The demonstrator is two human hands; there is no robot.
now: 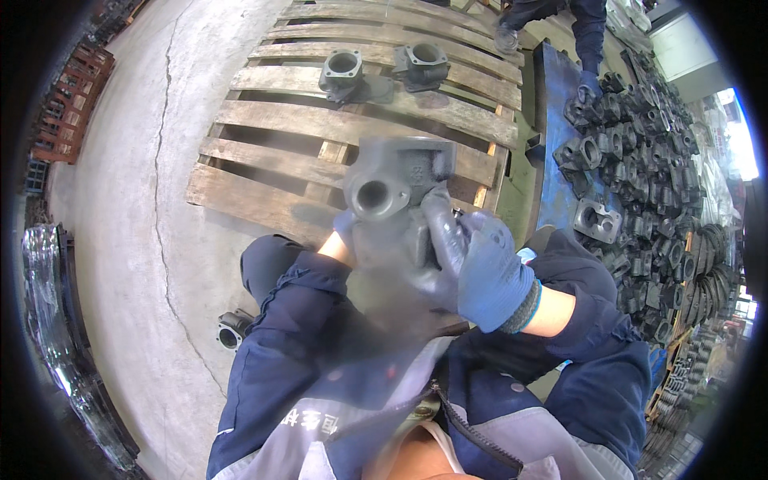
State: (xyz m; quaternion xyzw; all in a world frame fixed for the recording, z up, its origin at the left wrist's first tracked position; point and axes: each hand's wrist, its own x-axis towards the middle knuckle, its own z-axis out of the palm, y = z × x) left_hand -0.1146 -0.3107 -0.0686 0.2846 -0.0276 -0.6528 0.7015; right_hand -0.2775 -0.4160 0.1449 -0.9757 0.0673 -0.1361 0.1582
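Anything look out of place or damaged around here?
A long jagged crack breaks the concrete floor on the left, and one dark casting sits there alone, while two others stand on the wooden pallet.

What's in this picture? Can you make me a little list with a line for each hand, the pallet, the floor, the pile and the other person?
Right hand: blue glove, holding a grey part
Left hand: at the grey part's left side, mostly hidden
Pallet: wooden, two parts on top
Floor: one part near the left sleeve
Pile: many dark parts
Other person's hand: at the pile
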